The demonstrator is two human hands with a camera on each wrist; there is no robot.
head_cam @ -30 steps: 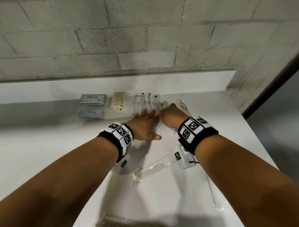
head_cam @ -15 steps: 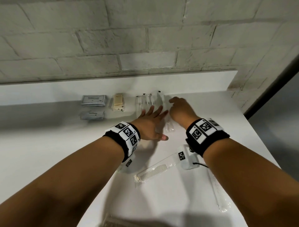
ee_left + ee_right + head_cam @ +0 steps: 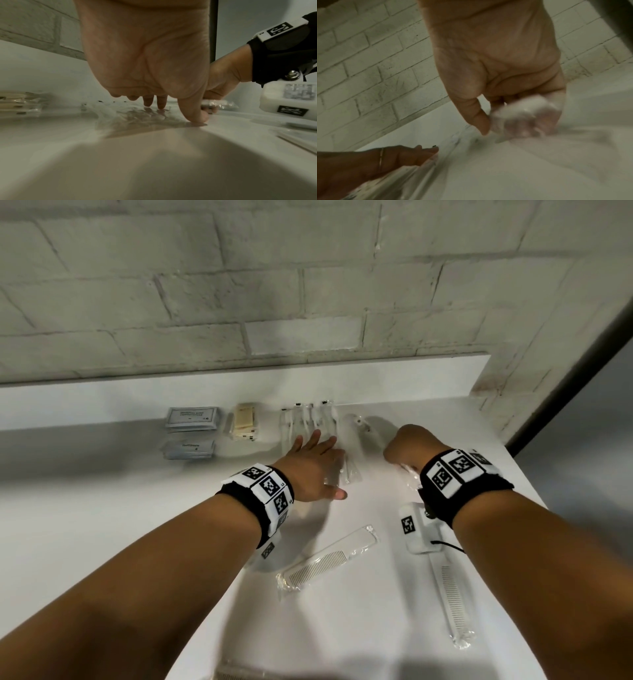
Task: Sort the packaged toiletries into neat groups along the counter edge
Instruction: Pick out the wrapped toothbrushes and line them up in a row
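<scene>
Along the back of the white counter lies a row of clear-wrapped toothbrush packets. My left hand lies flat on their near ends, fingers straight, and its fingertips and thumb press down on the wrappers. To the right, my right hand is curled round a small clear plastic packet and holds it just above the counter; its contents are blurred. Another clear packet lies between the row and my right hand. Two wrapped combs lie loose nearer to me.
Two grey sachet stacks and a beige packet stack sit left of the toothbrushes. A brick wall rises behind the upstand. The counter ends at its right edge. Another wrapped comb shows at the bottom edge.
My right hand has pulled away from the toothbrush row to the right and toward me, holding a clear packet. My left hand stays flat on the row.
</scene>
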